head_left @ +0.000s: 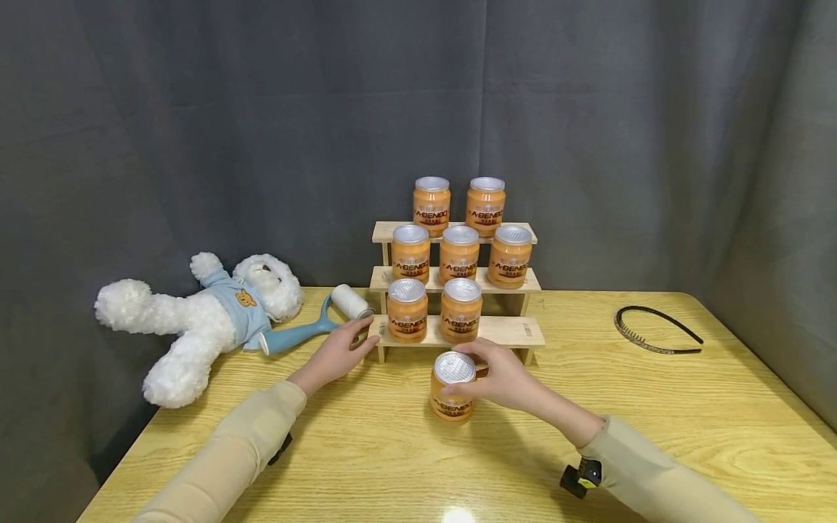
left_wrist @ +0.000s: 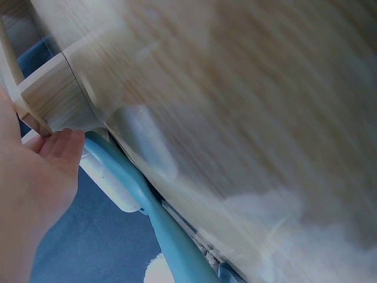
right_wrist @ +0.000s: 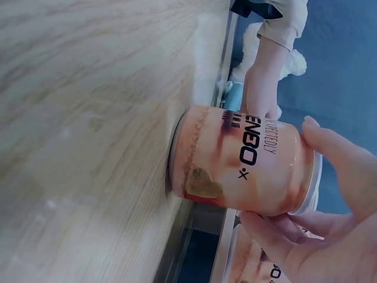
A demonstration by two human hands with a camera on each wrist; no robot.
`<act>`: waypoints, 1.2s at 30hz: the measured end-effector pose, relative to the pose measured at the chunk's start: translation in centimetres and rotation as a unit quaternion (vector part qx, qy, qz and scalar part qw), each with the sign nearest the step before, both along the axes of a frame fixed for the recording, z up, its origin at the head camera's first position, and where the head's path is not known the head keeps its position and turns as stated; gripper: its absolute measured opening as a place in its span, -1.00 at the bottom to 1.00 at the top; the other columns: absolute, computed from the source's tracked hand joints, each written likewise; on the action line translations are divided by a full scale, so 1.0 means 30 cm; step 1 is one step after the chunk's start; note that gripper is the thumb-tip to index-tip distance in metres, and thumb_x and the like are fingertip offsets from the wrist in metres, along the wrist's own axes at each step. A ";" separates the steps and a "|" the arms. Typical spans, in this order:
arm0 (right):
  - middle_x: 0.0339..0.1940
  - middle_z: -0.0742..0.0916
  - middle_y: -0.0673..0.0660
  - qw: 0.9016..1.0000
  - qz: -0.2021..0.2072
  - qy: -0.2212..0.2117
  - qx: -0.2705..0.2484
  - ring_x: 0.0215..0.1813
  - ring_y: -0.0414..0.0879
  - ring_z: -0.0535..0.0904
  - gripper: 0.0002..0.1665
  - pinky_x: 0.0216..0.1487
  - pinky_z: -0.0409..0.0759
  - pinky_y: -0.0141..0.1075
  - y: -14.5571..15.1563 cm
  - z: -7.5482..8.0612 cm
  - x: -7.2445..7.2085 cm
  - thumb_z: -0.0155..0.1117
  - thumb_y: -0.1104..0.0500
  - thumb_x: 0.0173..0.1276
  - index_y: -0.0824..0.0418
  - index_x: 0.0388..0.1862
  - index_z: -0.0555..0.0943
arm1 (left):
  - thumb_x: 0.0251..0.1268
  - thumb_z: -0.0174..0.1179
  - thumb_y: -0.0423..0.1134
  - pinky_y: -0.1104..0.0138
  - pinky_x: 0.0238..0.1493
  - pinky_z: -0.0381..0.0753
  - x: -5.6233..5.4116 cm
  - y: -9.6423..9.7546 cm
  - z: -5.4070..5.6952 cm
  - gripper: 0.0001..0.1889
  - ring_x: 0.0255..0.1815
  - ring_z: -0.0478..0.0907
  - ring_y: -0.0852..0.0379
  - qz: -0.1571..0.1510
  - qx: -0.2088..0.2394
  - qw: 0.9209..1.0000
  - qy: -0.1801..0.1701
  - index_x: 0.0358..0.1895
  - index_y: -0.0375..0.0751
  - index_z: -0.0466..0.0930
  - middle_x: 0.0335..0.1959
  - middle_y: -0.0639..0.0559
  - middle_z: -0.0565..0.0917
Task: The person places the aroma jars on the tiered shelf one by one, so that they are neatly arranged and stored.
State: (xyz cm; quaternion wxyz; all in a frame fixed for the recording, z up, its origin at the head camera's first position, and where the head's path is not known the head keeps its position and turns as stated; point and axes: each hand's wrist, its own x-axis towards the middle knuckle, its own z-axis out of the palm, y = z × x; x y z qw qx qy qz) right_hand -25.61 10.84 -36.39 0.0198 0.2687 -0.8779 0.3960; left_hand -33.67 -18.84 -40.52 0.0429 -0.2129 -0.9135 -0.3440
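My right hand (head_left: 500, 374) grips an orange can (head_left: 451, 407) with a silver lid, thumb and fingers on opposite sides near its top. In the right wrist view the upright can (right_wrist: 235, 159) has its base right at the tabletop, in front of the wooden tiered rack (head_left: 503, 330). At the left end of the rack's lowest step, the fingers of my left hand (head_left: 336, 354) touch the board's edge with nothing grasped. Several matching cans stand on the steps: two on top (head_left: 431, 211), three in the middle (head_left: 460, 254), two at the bottom (head_left: 407, 312).
Left of the rack lies a lint roller (head_left: 297, 338) with a blue handle and white roll, close to my left hand. Farther left is a white plush toy (head_left: 196, 312) in a blue shirt. A black headband (head_left: 628, 334) lies at the right. Grey curtain (head_left: 294, 145) hangs behind the table.
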 end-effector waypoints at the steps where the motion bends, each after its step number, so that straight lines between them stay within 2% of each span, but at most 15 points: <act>1: -0.10 0.64 0.15 1.000 0.001 0.004 0.002 -0.04 -0.01 0.60 -0.19 -0.13 0.68 -0.24 0.005 -0.001 0.002 0.53 -0.06 -0.02 0.37 0.14 0.51 | 0.44 -0.03 0.01 0.07 0.21 0.49 0.000 0.000 0.000 -0.39 0.27 0.40 -0.15 0.001 0.000 1.000 0.000 0.41 -0.28 0.19 0.33 -0.23 0.36; 7: -0.25 0.58 0.03 1.000 -0.017 0.014 0.004 -0.15 -0.13 0.55 -0.19 -0.13 0.68 -0.28 0.041 0.007 0.014 0.55 -0.09 -0.07 0.30 0.12 0.57 | 0.44 -0.03 0.00 0.07 0.22 0.48 -0.001 -0.001 -0.001 -0.40 0.27 0.39 -0.15 0.001 0.001 1.000 -0.002 0.41 -0.28 0.19 0.34 -0.24 0.35; 13: -0.26 0.59 0.01 0.999 -0.040 0.022 0.015 -0.20 -0.18 0.49 -0.23 -0.22 0.61 -0.36 0.096 0.035 0.019 0.55 -0.10 -0.06 0.26 0.10 0.59 | 0.45 -0.03 0.00 0.07 0.21 0.49 -0.001 -0.001 0.000 -0.39 0.27 0.40 -0.15 0.001 0.001 1.000 0.001 0.41 -0.29 0.19 0.34 -0.24 0.35; 16: -0.20 0.60 0.06 0.998 -0.046 0.033 0.011 -0.19 -0.14 0.52 -0.22 -0.21 0.61 -0.32 0.126 0.050 0.013 0.54 -0.07 -0.05 0.30 0.12 0.57 | 0.45 -0.03 0.00 0.06 0.21 0.49 -0.003 -0.002 0.000 -0.40 0.26 0.40 -0.16 0.000 0.002 1.000 0.002 0.40 -0.29 0.19 0.33 -0.24 0.35; 19: -0.09 0.61 0.13 0.998 -0.049 0.036 0.001 -0.09 -0.05 0.58 -0.23 -0.11 0.65 -0.27 0.159 0.069 0.005 0.53 -0.02 -0.01 0.34 0.15 0.54 | 0.45 -0.03 -0.01 0.07 0.21 0.49 -0.003 -0.002 -0.002 -0.40 0.26 0.40 -0.16 -0.001 0.002 1.000 0.003 0.40 -0.29 0.19 0.33 -0.24 0.35; 26: 0.19 0.54 0.28 0.996 -0.082 0.023 -0.025 0.11 0.21 0.56 -0.25 -0.02 0.66 -0.12 0.228 0.126 -0.013 0.48 0.00 0.08 0.26 0.23 0.49 | 0.45 -0.03 -0.02 0.08 0.21 0.49 -0.002 -0.003 -0.006 -0.41 0.26 0.40 -0.15 0.000 -0.001 1.000 0.005 0.40 -0.30 0.20 0.33 -0.25 0.36; 30: 0.26 0.50 0.27 0.994 -0.094 0.026 -0.040 0.16 0.20 0.53 -0.25 0.05 0.63 -0.11 0.258 0.144 -0.038 0.46 0.04 0.11 0.24 0.26 0.47 | 0.45 -0.03 -0.01 0.08 0.21 0.49 -0.004 -0.003 -0.007 -0.41 0.26 0.41 -0.15 0.002 -0.001 1.000 0.005 0.40 -0.29 0.20 0.33 -0.24 0.36; 36: 0.27 0.49 0.27 0.992 -0.111 0.011 -0.061 0.21 0.20 0.50 -0.24 0.02 0.64 -0.17 0.282 0.136 -0.076 0.42 0.04 0.17 0.24 0.32 0.41 | 0.45 -0.03 -0.01 0.07 0.21 0.50 -0.006 -0.003 -0.009 -0.41 0.25 0.41 -0.15 0.000 -0.002 1.000 0.008 0.40 -0.29 0.20 0.33 -0.24 0.36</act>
